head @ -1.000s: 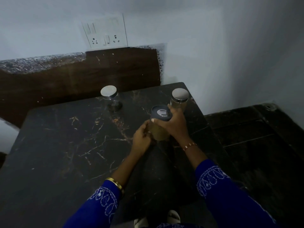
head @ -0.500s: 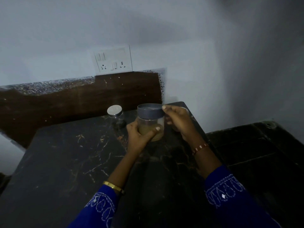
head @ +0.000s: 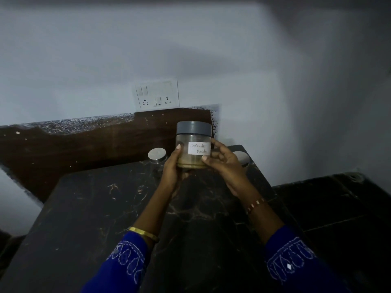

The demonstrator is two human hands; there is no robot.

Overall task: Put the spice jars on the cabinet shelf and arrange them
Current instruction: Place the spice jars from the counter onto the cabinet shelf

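Observation:
I hold a clear spice jar [head: 193, 144] with a grey lid and a white handwritten label reading coriander powder, raised upright above the black marble table [head: 95, 208]. My left hand [head: 172, 168] grips its left side and bottom. My right hand [head: 224, 163] grips its right side, thumb below the label. A jar with a silver lid [head: 157, 155] stands on the table behind my left hand. Another silver-lidded jar [head: 242, 158] stands at the table's right back corner, half hidden by my right hand.
A dark wooden board [head: 84, 144] leans against the white wall behind the table. A white switch and socket plate [head: 157, 95] sits on the wall above it. Dark floor tiles [head: 338, 208] lie to the right of the table.
Both hands lifted the grey-lidded jar off the table and turned it so the label faces me. The view tilted upward.

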